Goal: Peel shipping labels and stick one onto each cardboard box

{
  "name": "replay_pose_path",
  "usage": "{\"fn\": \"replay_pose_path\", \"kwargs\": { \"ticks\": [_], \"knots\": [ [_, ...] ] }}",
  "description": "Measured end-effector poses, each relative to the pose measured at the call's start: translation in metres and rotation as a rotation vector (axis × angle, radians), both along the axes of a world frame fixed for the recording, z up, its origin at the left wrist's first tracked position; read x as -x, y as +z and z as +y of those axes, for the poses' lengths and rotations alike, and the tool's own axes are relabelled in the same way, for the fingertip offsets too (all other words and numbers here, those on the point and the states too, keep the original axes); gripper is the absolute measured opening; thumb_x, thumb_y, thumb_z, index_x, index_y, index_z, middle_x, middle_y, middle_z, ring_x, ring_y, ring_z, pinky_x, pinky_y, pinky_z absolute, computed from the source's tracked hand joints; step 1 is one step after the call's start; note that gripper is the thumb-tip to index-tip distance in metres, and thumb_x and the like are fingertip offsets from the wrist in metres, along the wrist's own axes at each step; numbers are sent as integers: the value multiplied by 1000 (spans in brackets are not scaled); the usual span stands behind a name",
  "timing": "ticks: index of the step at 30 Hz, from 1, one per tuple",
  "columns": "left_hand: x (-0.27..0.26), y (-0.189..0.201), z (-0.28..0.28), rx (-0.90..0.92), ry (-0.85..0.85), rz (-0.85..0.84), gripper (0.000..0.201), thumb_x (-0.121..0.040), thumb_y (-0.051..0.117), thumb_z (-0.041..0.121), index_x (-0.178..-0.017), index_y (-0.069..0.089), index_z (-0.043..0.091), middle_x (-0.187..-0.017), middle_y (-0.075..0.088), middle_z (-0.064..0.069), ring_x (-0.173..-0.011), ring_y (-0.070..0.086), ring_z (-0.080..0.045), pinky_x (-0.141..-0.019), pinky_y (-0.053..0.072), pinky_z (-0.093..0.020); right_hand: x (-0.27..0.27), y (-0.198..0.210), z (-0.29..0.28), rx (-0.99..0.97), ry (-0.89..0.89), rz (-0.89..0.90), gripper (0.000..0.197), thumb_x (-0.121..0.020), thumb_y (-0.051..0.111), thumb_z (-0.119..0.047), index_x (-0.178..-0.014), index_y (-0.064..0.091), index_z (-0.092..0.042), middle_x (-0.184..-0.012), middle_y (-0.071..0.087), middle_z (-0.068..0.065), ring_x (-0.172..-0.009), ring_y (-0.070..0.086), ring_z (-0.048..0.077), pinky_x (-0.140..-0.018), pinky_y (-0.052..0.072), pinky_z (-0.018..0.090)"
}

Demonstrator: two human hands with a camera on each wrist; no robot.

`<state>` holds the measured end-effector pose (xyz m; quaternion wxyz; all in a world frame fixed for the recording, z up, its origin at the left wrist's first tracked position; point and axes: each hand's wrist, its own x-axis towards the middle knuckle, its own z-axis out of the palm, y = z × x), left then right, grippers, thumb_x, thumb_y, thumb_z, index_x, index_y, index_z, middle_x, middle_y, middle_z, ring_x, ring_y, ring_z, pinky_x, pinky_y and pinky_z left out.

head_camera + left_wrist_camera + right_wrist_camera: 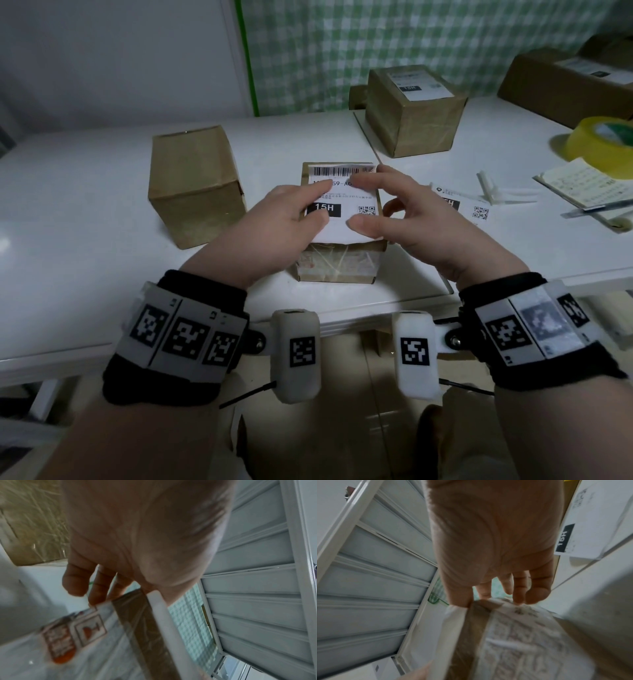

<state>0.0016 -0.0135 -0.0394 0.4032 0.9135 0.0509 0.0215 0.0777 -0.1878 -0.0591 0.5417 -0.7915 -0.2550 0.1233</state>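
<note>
A small cardboard box [337,263] stands in front of me near the table's edge, with a white shipping label [346,205] marked 15H on its top. My left hand [317,198] lies on the label's left half, its straight fingers pressing on the paper. My right hand [359,202] is over the label's right half, its thumb on the lower right part and its forefinger near the barcode, the other fingers loosely bent. The left wrist view shows the label's edge [163,622] under the palm. A bare box [195,185] stands to the left.
A labelled box [414,113] stands behind, another [561,82] at the far right. A spare label sheet [471,207], white backing strips [496,193], a notebook [582,185] and a yellow tape roll [603,144] lie to the right. The table's front edge [342,318] runs just beneath my wrists.
</note>
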Motion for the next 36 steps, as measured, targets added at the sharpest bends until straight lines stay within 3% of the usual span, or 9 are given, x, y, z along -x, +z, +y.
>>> {"fn": "replay_pose_path", "kwargs": {
  "ticks": [5,9,13,16,18,21,24,30,36],
  "knots": [
    [0,-4,5,42,-27,-57,40,-97,46,22,-136,47,33,-132,52,8,-113,50,-7,-93,36,-16,-2,-3,-1,-62,16,73,48,-80,72,-26,-125,57,-32,-127,54,-6,-80,50,12,-71,48,19],
    [1,-3,9,67,-50,-92,37,-97,46,15,-128,56,32,-127,55,12,-102,54,0,-77,37,1,-6,-6,1,-94,-13,107,50,-75,77,-27,-121,60,-34,-147,39,0,-80,57,8,-64,47,14],
    [1,1,5,22,-25,-109,37,-96,45,10,-122,62,30,-125,55,11,-103,55,-8,-81,41,-10,-6,-4,-2,-82,-68,93,41,-72,74,-35,-111,64,-36,-134,54,3,-87,58,15,-66,46,21],
    [0,8,1,-144,29,-112,33,-94,48,17,-121,64,28,-89,45,17,-107,47,-11,-72,32,-10,-5,1,-5,-15,-137,25,28,-79,71,-35,-107,66,-39,-122,56,1,-84,55,15,-68,42,22],
    [1,13,-1,-280,37,-98,29,-95,46,27,-113,69,23,-83,41,13,-113,44,-14,-81,28,-18,0,6,-4,57,-133,-23,26,-80,70,-37,-106,67,-39,-100,54,-3,-74,50,12,-68,40,24],
    [3,17,-5,-430,38,-39,45,-92,32,44,-99,70,20,-110,59,4,-123,45,-21,-107,28,-42,7,12,-2,193,-125,-114,26,-80,68,-39,-107,66,-38,-78,48,-5,-65,45,10,-66,37,26],
    [3,19,-16,-540,12,-28,41,-97,29,40,-92,64,19,-131,54,1,-135,34,-18,-112,12,-57,12,20,-2,250,-153,-164,18,-81,67,-38,-98,68,-34,-69,48,-5,-63,44,10,-62,36,28],
    [-1,4,-27,-648,62,28,55,-97,20,49,-143,32,21,-150,32,0,-140,24,-20,-113,5,-57,15,28,-1,189,-184,-121,22,-85,58,-37,-82,72,-20,-69,59,1,-52,43,4,-57,35,26],
    [-3,1,-17,-574,-37,86,68,-90,26,63,-149,15,31,-160,10,6,-147,5,-22,-115,4,-55,36,53,16,-32,-342,-274,31,-99,41,-34,-108,66,-18,-98,62,-10,-104,53,9,-94,40,28]
  ]
}}
